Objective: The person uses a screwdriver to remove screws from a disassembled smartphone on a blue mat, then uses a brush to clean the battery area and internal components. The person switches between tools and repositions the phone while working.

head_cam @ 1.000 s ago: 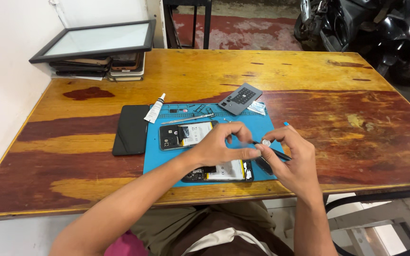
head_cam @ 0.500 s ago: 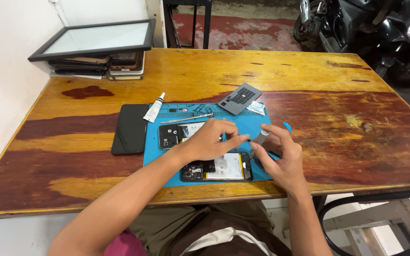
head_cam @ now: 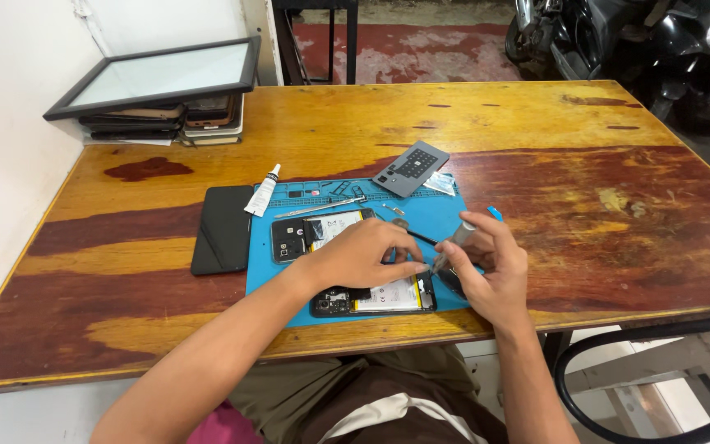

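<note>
- Nearest the person, an opened phone (head_cam: 375,298) lies flat at the front edge of the blue work mat (head_cam: 445,215). Its back is off, so you can see the battery and the dark board inside.
- The left hand (head_cam: 361,255) lies palm down over the top of this phone. Its fingers are curled and loose, and their tips press near the phone's right end. It grips nothing; it just holds the phone down.
- The right hand (head_cam: 486,267) is closed around a small grey screwdriver (head_cam: 451,243). The tool leans over, with its tip pointing down at the phone's right end, just beside the left fingertips.
- I think the job here is working a tiny screw. To do it well, the tip should stand straight on the screw, not slanted, and turn slowly with a light push. The left hand should keep the phone from sliding.
- A little farther back, a second opened phone (head_cam: 314,233) lies on the mat, partly under the left wrist. A thin metal tool (head_cam: 318,207) lies beyond it.
- To the left, a flat black panel (head_cam: 222,228) lies on the wooden table (head_cam: 536,123), touching the mat's edge. A small white glue tube (head_cam: 262,189) lies across the two.
- At the mat's far edge is a grey square pad (head_cam: 411,167) with dark dots.
- Far off in the left corner, a stack of devices (head_cam: 162,123) sits under a big framed glass panel (head_cam: 158,74).
</note>
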Tool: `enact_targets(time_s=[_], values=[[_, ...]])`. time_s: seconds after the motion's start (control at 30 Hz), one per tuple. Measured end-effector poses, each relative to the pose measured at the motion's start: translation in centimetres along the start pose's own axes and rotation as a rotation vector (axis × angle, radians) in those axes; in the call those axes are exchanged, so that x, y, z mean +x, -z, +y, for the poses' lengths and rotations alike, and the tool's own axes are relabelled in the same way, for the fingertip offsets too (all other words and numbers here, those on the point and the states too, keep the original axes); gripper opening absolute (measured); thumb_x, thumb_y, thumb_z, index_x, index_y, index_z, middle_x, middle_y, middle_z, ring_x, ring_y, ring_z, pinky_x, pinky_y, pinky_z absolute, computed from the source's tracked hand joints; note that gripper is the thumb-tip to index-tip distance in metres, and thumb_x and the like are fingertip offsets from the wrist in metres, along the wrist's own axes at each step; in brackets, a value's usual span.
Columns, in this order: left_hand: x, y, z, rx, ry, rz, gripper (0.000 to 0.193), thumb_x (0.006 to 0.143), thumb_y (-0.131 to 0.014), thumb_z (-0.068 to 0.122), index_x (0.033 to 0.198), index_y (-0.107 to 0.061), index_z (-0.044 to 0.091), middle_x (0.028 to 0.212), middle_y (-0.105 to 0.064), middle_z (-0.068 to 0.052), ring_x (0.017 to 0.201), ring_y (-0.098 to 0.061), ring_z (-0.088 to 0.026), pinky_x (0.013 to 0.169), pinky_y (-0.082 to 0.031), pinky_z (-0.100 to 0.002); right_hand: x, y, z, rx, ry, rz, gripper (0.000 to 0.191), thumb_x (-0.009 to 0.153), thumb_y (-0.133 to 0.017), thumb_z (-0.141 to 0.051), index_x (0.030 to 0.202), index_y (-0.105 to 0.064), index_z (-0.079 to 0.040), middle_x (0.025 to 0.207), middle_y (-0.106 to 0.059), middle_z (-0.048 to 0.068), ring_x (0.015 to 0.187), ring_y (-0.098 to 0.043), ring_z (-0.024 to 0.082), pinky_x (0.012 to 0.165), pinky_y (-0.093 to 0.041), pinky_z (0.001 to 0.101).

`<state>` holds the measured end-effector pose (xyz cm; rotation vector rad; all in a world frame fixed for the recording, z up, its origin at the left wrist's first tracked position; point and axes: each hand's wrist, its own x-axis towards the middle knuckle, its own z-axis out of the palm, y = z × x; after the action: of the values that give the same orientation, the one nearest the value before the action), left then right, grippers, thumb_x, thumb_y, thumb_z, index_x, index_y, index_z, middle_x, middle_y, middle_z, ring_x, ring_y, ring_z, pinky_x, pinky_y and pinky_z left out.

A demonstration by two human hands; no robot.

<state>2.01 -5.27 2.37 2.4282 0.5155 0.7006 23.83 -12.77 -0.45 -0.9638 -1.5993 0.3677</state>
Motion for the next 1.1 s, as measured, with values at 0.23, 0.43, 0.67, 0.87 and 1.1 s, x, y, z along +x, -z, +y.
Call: enact_targets(time_s=[0.23,0.43,0.67,0.87,1.1], values=[[0.00,0.05,-0.18,0.013,-0.002,0.003,0.022,0.089,-0.074,0.031,0.094,-0.080,0.011,0.074,-0.071,-0.005,0.066,-0.067,-0.020,0.060,-0.052,-0.034,0.07,0.04,-0.04,-0.009,0.043,-0.020,0.041,0.097,-0.070,0.002,0.134,-0.053,0.000,0.094,-0.076,0.013,0.086,-0.077,0.017,0.075,-0.063,0.0281],[-0.01,-0.07,-0.34,-0.003,-0.008,-0.008,0.022,0.089,-0.074,0.031,0.094,-0.079,0.011,0.072,-0.070,-0.005,0.065,-0.067,-0.020,0.060,-0.052,-0.034,0.04,0.03,0.00,-0.005,0.028,0.015,0.041,0.097,-0.070,0.002,0.134,-0.053,0.000,0.093,-0.077,0.013,0.084,-0.076,0.017,0.073,-0.061,0.0277],[-0.05,-0.04,-0.26,0.006,-0.024,0.002,0.020,0.089,-0.075,0.030,0.094,-0.079,0.011,0.072,-0.069,-0.005,0.064,-0.067,-0.020,0.059,-0.051,-0.035,0.11,0.10,-0.12,-0.011,0.027,-0.019,0.041,0.097,-0.070,0.002,0.134,-0.053,0.000,0.093,-0.077,0.014,0.085,-0.077,0.017,0.074,-0.063,0.0280],[-0.06,-0.16,-0.46,0.007,0.000,-0.023,0.019,0.090,-0.074,0.027,0.094,-0.078,0.009,0.073,-0.069,-0.006,0.064,-0.067,-0.022,0.060,-0.051,-0.036,0.06,0.14,-0.18,-0.026,0.025,0.004,0.040,0.097,-0.070,0.001,0.134,-0.053,-0.001,0.092,-0.077,0.013,0.084,-0.077,0.017,0.073,-0.062,0.0279],[-0.08,-0.17,-0.60,-0.015,-0.103,0.027,0.018,0.092,-0.074,0.026,0.097,-0.078,0.009,0.084,-0.072,-0.007,0.069,-0.068,-0.022,0.063,-0.053,-0.035,0.00,0.05,-0.01,-0.028,0.034,-0.007,0.042,0.095,-0.072,0.001,0.133,-0.054,0.000,0.094,-0.077,0.013,0.086,-0.077,0.017,0.075,-0.064,0.0284]])
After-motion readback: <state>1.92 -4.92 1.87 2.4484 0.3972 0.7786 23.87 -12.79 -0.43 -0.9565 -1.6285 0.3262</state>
